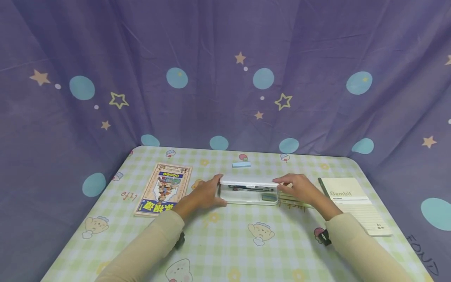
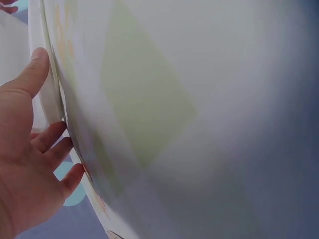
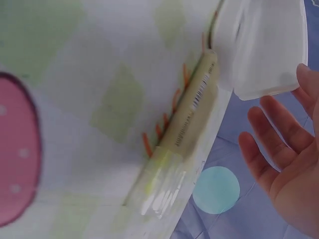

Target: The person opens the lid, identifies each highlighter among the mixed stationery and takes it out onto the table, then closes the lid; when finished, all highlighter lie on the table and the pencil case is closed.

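Note:
A white pencil case (image 1: 243,196) lies in the middle of the table with its lid (image 1: 246,180) raised partway. Inside it are dark pens (image 1: 246,188) and a small green block (image 1: 269,197). My left hand (image 1: 208,192) holds the case's left end, thumb at the front and fingers toward the back; in the left wrist view the thumb lies along the case wall. With thumb and fingers, my right hand (image 1: 297,187) pinches the right corner of the lid. The right wrist view shows this hand (image 3: 289,149) with its lower fingers spread under the lid corner.
A comic-style book (image 1: 163,190) lies to the left, a Gambit notebook (image 1: 356,203) to the right. Beside the case, under the right hand, is a cream packet (image 3: 192,107) with clear plastic at one end. Behind the case sits a light-blue block (image 1: 241,165). A purple curtain (image 1: 218,109) hangs behind the table.

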Demonstrator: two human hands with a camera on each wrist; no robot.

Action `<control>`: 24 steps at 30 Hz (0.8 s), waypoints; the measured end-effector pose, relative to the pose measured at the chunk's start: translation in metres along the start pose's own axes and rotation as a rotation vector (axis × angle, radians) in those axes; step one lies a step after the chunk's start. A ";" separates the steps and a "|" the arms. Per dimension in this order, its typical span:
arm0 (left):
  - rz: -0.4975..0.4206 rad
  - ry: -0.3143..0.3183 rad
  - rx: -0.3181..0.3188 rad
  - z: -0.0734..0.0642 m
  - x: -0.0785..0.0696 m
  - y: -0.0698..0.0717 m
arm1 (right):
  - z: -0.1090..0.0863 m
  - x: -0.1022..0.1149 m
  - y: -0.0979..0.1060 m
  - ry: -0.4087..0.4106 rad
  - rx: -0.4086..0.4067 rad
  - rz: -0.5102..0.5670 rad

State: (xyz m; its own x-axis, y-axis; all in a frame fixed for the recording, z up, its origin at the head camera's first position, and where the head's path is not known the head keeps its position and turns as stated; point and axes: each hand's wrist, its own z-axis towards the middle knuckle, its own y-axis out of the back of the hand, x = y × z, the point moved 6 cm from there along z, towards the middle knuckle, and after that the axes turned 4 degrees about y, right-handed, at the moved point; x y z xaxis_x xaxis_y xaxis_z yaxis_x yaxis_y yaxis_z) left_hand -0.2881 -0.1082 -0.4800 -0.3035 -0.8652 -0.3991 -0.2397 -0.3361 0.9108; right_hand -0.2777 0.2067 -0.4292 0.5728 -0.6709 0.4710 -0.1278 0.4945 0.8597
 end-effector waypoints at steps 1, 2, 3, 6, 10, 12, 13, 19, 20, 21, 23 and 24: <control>0.002 -0.001 -0.001 0.000 0.000 0.000 | -0.002 0.001 -0.002 0.005 0.003 0.003; 0.001 -0.005 -0.004 0.000 0.000 0.000 | -0.003 0.001 -0.004 0.006 0.004 0.005; -0.001 -0.005 -0.003 -0.001 0.000 0.000 | -0.005 0.002 -0.006 0.010 0.005 0.005; -0.006 -0.005 -0.002 -0.001 0.000 0.000 | -0.008 0.004 -0.012 0.017 0.007 -0.005; 0.005 -0.007 -0.003 0.000 0.002 -0.003 | -0.010 0.007 -0.018 0.033 -0.008 -0.077; 0.012 -0.012 -0.004 0.001 0.002 -0.003 | -0.011 0.008 -0.020 0.044 -0.015 -0.110; 0.014 -0.014 -0.004 0.001 0.003 -0.004 | -0.011 0.008 -0.022 0.044 -0.016 -0.126; 0.013 -0.021 -0.008 0.001 0.001 -0.003 | -0.012 0.007 -0.026 0.042 0.001 -0.166; 0.013 -0.022 -0.008 0.001 0.001 -0.002 | -0.012 0.007 -0.026 0.041 0.003 -0.171; 0.009 -0.023 -0.009 0.001 0.000 -0.002 | -0.012 0.007 -0.026 0.042 0.005 -0.177; 0.012 -0.023 -0.004 0.001 -0.001 -0.002 | -0.013 0.008 -0.027 0.045 0.007 -0.188; 0.014 -0.025 -0.001 0.001 -0.002 -0.002 | -0.012 0.008 -0.027 0.049 0.007 -0.195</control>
State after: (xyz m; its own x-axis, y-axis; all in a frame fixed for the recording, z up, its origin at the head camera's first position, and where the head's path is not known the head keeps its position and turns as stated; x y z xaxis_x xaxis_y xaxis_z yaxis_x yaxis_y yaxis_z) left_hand -0.2884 -0.1056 -0.4813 -0.3297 -0.8605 -0.3884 -0.2338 -0.3242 0.9167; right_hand -0.2598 0.1950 -0.4507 0.6257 -0.7259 0.2858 -0.0160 0.3544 0.9350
